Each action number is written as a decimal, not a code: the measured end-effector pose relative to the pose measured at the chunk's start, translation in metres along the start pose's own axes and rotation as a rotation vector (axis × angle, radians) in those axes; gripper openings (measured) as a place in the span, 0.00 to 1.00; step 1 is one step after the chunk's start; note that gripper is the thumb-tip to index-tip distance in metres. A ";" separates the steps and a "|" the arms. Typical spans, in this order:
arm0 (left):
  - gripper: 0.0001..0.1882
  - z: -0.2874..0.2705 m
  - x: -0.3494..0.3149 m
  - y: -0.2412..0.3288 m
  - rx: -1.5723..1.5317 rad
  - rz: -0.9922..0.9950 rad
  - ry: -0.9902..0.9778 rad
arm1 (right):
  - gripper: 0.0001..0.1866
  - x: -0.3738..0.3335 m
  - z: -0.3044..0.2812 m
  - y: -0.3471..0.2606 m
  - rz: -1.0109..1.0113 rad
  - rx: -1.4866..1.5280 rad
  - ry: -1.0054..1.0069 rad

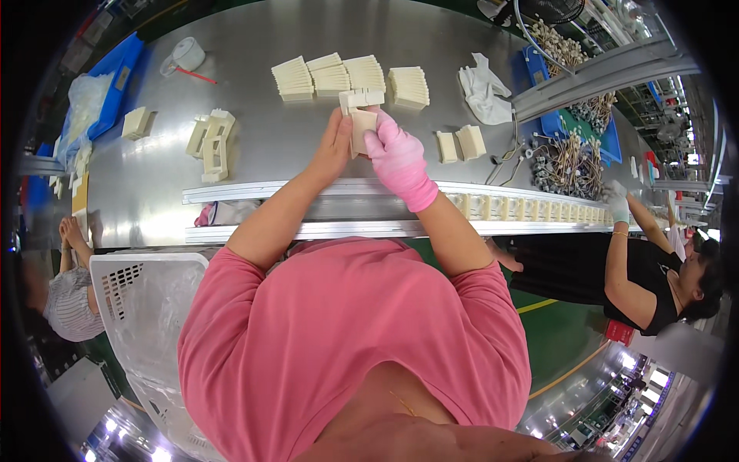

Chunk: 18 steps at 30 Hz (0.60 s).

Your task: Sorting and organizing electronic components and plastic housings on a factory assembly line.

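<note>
In front of my chest, over the steel table, both hands are closed around cream plastic pieces (pixel 362 127). My bare left hand (pixel 332 146) grips their left side. On the right side, my right hand (pixel 400 158), in a pink and white glove, presses with its thumb across the front. A notched cream piece shows at the top of what I hold; how the pieces fit together is hard to make out. Just beyond my hands stand fanned stacks of thin cream plastic parts (pixel 292 78), with another stack (pixel 409 86) to the right.
Cream frames (pixel 218 146) lie left, small cream blocks (pixel 471 142) right. A metal rail (pixel 308 229) runs along the near edge, holding a row of cream housings (pixel 531 209). Wire bundles (pixel 570 165), a white glove (pixel 485 88) and a co-worker's gloved hand (pixel 616 202) are right; a blue bin (pixel 115 85) is left.
</note>
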State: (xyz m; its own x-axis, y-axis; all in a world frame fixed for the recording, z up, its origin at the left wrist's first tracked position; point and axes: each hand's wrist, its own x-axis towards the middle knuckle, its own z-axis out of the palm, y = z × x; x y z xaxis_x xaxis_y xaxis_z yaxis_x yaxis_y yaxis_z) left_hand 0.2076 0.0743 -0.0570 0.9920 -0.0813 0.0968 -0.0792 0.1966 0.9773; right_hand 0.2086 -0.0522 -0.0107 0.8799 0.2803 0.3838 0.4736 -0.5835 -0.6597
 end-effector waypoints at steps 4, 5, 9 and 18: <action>0.23 -0.001 0.002 0.002 0.072 -0.012 0.010 | 0.19 -0.002 0.000 -0.001 -0.005 0.061 0.072; 0.24 -0.001 0.003 0.002 0.113 0.014 0.017 | 0.19 -0.003 0.000 -0.001 -0.043 0.042 0.111; 0.25 0.001 -0.001 0.003 0.100 -0.039 0.001 | 0.19 -0.002 -0.004 0.004 0.030 -0.007 -0.031; 0.20 0.002 -0.001 0.010 -0.187 -0.227 -0.136 | 0.22 0.010 -0.044 -0.010 0.316 0.326 -0.534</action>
State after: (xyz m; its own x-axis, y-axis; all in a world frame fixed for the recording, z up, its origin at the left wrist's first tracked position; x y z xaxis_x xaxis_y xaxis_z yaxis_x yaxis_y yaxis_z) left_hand 0.2060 0.0746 -0.0470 0.9589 -0.2711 -0.0835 0.1750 0.3337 0.9263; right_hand 0.2113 -0.0769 0.0282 0.8366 0.5197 -0.1731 0.1059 -0.4634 -0.8798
